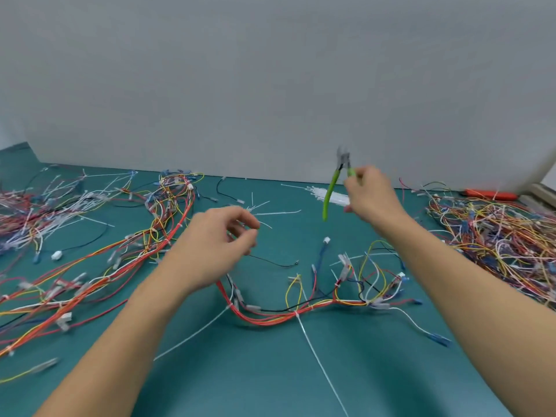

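My right hand (371,195) grips green-handled cutters (334,183) raised above the green table mat (270,371), jaws pointing up, one handle hanging free to the left. My left hand (216,245) hovers over the mat with fingers curled, thumb and fingertips close together; whether it pinches anything I cannot tell. A wire harness (288,311) of red, orange and yellow wires runs under and in front of both hands, bound with white cable ties whose long tails (319,356) trail toward me.
A bundle of white cable ties (326,194) lies by the wall behind the cutters. Tangled wire piles fill the left side (45,212) and the right side (496,236). An orange-handled tool (487,194) lies at the far right. A grey wall (270,85) closes the back.
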`<state>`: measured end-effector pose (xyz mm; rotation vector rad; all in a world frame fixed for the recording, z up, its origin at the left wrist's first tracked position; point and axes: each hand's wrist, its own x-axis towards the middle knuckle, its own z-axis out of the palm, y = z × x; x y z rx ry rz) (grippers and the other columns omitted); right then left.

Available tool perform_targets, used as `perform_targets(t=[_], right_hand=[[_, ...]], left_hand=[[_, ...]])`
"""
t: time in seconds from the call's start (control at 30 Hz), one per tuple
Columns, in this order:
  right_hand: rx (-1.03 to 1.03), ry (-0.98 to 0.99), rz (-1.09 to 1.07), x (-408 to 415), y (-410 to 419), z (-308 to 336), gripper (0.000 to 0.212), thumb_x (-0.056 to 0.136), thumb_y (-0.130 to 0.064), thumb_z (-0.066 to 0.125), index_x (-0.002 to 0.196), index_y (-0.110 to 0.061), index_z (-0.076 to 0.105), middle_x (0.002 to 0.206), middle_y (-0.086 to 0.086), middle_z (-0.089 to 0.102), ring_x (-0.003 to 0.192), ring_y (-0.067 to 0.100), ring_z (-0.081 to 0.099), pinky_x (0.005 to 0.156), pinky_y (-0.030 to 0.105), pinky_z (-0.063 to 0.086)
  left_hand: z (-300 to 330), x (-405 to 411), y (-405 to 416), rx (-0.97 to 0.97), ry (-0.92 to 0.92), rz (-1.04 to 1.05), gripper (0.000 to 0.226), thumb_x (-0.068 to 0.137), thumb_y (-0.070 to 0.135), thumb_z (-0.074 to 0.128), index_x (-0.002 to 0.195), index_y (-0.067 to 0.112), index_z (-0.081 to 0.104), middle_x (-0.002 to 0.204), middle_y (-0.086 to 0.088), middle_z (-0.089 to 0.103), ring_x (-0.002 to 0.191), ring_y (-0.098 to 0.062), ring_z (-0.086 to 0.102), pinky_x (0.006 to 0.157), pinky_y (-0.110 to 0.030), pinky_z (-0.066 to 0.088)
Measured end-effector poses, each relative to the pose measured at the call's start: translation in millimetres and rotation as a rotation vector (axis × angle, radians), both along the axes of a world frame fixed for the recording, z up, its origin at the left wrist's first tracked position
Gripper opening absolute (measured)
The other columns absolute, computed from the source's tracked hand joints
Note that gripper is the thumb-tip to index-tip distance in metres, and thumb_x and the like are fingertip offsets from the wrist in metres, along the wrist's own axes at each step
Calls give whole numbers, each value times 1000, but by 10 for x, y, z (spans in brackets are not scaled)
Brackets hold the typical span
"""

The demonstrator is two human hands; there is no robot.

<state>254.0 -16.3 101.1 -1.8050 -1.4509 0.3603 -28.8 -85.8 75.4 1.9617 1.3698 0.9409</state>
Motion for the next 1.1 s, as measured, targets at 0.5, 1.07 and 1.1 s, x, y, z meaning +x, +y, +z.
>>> perform_targets(t=[0.5,1.07,1.1], right_hand=[[-142,1471,668,-189,-1163,-10,26,102,-35,56,79,-23,60,139,19,64,131,40,60,96,73,48],[-441,1451,717,-265,-914,-570,29,94,-31,68,117,-19,55,152,26,49,134,38,55,106,62,44],[-403,1447,712,-270,-922,-573,32,90,-31,72,116,-20,55,151,27,50,135,38,55,107,62,43]], left_hand=[[167,-554,-96,-334,684,-245,47,72,32,90,107,54,69,104,32,67,104,7,61,96,-25,50],[95,-306,-16,-14,99,-354,13,89,26,80,96,34,71,95,15,75,97,-7,70,86,-19,50],[74,-239,-14,19,13,-317,13,90,22,79,96,31,72,94,13,75,95,-8,70,86,-17,50]])
